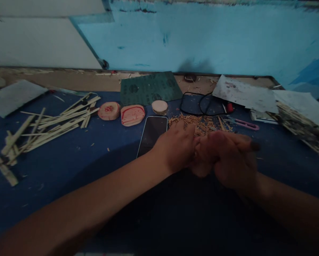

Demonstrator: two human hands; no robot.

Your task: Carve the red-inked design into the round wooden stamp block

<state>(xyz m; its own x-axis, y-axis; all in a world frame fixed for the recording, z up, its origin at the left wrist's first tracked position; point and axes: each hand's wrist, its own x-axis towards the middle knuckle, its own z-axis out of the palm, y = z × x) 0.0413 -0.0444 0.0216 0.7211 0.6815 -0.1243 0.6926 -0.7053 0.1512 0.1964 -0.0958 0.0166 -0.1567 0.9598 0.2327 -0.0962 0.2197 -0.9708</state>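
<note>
My left hand (179, 145) is closed over a pale rounded piece (200, 170) that looks like wood and is mostly covered by my fingers. Pressed up beside it, my right hand (232, 163) is wrapped round a slim tool (254, 145); its dark end sticks out to the right, and its working end is hidden. Blur and shadow hide where tool and piece meet. Just beyond the hands lies a heap of wood shavings (207, 122). A phone (154, 129) rests flat beside my left wrist.
Two wood slices with red marks, one round (109, 111) and one squarish (133, 115), lie near a plain slice (160, 107). Behind is green sandpaper (149, 89). Wooden sticks (55, 122) spread left. A black cord (181, 103), pink cutter (246, 124) and papers (244, 94) lie right.
</note>
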